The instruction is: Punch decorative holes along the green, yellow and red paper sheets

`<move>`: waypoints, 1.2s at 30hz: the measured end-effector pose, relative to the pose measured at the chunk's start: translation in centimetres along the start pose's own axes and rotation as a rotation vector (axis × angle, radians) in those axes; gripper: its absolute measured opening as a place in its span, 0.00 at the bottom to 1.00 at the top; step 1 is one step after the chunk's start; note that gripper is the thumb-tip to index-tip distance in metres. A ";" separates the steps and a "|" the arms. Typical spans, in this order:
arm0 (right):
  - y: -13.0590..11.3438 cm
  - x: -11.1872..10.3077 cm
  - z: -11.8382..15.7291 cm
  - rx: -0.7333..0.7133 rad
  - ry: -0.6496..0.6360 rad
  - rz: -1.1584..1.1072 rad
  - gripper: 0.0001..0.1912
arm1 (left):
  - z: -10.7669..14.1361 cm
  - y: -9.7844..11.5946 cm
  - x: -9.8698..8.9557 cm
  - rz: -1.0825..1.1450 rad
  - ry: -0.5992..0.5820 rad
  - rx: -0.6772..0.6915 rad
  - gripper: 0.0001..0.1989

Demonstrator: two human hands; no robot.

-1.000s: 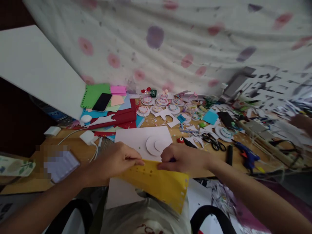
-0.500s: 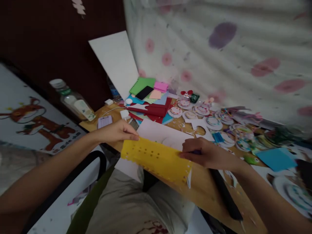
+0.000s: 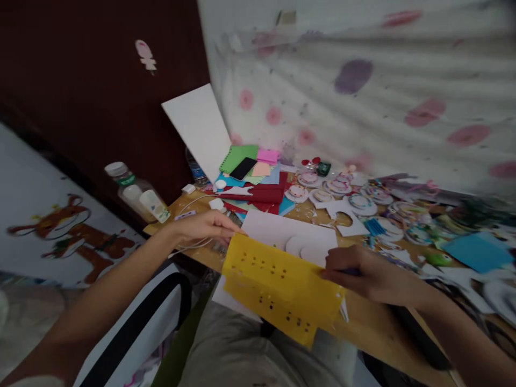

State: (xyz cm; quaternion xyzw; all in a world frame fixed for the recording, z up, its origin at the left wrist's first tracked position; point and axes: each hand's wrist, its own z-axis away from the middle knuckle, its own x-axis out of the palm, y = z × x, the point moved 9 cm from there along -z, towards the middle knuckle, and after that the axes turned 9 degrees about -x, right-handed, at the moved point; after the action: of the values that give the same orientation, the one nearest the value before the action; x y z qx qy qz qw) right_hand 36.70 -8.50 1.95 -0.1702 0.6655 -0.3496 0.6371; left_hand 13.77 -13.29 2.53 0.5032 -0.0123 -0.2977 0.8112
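Behind the yellow sheet (image 3: pixel 282 290), white paper (image 3: pixel 274 228) lies partly hidden.

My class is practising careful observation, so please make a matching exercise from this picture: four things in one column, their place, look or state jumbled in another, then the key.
Things
1. Yellow sheet
2. Black phone
3. White board
4. Patterned cloth

Descriptions
A. Resting on coloured papers
B. Marked with pink and purple blooms
C. Dotted with small holes, gripped by the left hand, with the right hand at its edge
D. Standing at a slant

Right pairs: 1-C, 2-A, 3-D, 4-B
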 end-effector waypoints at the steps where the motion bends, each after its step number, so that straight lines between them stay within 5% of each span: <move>1: 0.1 0.2 -0.5 0.011 0.000 -0.011 0.23 | 0.0 0.1 -0.7 -0.080 0.072 0.035 0.15; 4: 0.2 0.2 -2.7 0.006 -0.001 -0.019 0.22 | 0.4 2.2 -2.8 -0.332 0.471 0.193 0.16; 6: 0.1 -0.1 -4.7 -0.025 -0.001 -0.022 0.22 | 0.6 4.0 -2.6 -0.449 0.664 0.330 0.18; 9: 0.4 -0.5 -7.4 -0.036 0.002 -0.039 0.22 | -1.7 5.0 -0.3 -0.576 0.599 0.441 0.15; 13: 3.0 -0.6 -8.9 0.084 0.066 -0.165 0.22 | -5.1 2.9 -0.1 -0.541 0.489 0.330 0.11; 18: 6.2 0.0 -7.5 0.169 0.333 -0.851 0.19 | -6.2 0.5 -0.5 -0.397 0.402 0.191 0.11; 21: 6.5 1.3 -6.6 0.191 0.324 -1.154 0.17 | -6.5 0.9 0.4 -0.372 0.364 0.188 0.11; 25: 5.8 1.3 -6.1 0.162 0.290 -1.087 0.24 | -6.7 2.3 1.8 -0.368 0.319 0.220 0.11; 36: 5.2 -0.3 -7.7 0.216 0.185 -0.760 0.19 | -6.8 4.2 2.8 -0.414 0.308 0.224 0.11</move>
State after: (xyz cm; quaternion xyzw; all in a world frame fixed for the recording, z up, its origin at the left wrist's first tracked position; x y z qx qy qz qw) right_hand 30.47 -2.78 -1.83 -0.3043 0.5690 -0.6420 0.4142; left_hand 20.18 -7.81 1.83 0.6209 0.1814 -0.3736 0.6648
